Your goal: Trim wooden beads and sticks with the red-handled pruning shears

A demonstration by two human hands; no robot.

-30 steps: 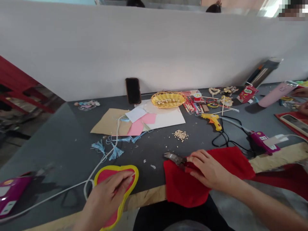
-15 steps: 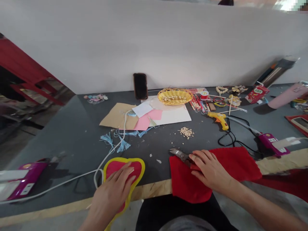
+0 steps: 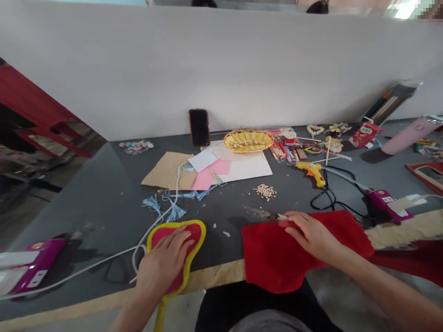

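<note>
My left hand [image 3: 165,258] lies flat, fingers stretched out, on a red fan-shaped piece [image 3: 194,230] with a yellow border. Its yellow handle [image 3: 159,316] hangs past the table edge below my wrist. My right hand [image 3: 309,233] is closed at the handle end of a pair of cutting pliers [image 3: 272,216], whose jaws point left and are smeared by motion. Beneath this hand a red cloth [image 3: 270,258] spreads over the table edge towards my lap. Just beyond the pliers sits a small heap of pale beads [image 3: 265,192].
A yellow glue gun [image 3: 313,173] with its cable lies at the right, near a purple power strip [image 3: 389,205]. Further back are a yellow basket [image 3: 248,141], a leaning phone [image 3: 200,128] and paper sheets [image 3: 169,168]. Blue tassels [image 3: 176,211] and a white cable [image 3: 152,226] lie left.
The pliers lay on the red cloth under my spread right hand; now the fingers have closed at their handles and the pliers are moving. My left hand stays on the fan-shaped piece.
</note>
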